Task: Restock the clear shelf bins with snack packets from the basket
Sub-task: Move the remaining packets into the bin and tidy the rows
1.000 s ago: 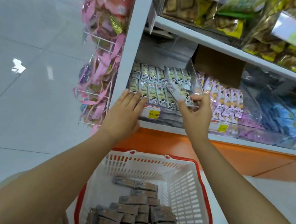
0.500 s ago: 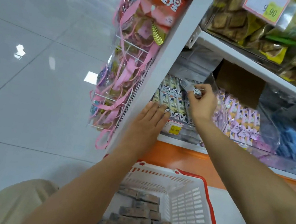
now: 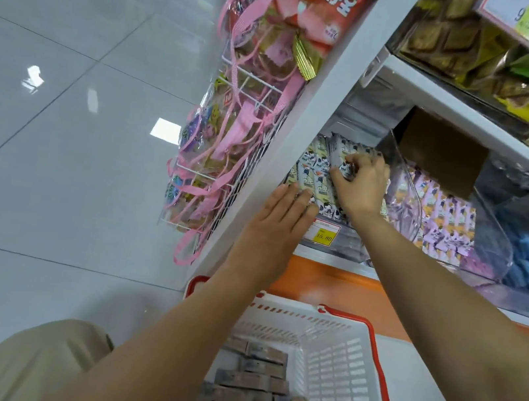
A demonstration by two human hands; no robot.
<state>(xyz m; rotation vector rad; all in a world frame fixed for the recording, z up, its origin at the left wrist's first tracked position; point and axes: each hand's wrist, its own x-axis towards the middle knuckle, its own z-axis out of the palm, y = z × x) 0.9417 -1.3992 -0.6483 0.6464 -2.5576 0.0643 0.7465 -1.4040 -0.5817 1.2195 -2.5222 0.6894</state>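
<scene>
Fingers (image 3: pixel 371 164) of your right hand (image 3: pixel 360 189) pinch a snack packet (image 3: pixel 338 152) in the clear bin (image 3: pixel 349 246); at seven o'clock, your left hand (image 3: pixel 282 219) rests flat, released.

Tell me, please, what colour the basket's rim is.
The rim is red, above white slotted walls; the head view shows it best.

Premises: a retail shop, with white shelving (image 3: pixel 445 99) carrying clear bins (image 3: pixel 410 202) of packaged snacks (image 3: pixel 445 211) fronted by printed price labels (image 3: pixel 324 232). Bagged goods (image 3: pixel 306 16) hang on a wire rack (image 3: pixel 250 85) at the shelf end. A red-rimmed shopping basket (image 3: pixel 380 367) sits before the shelves; the floor (image 3: pixel 56 150) is glossy tile.
</scene>
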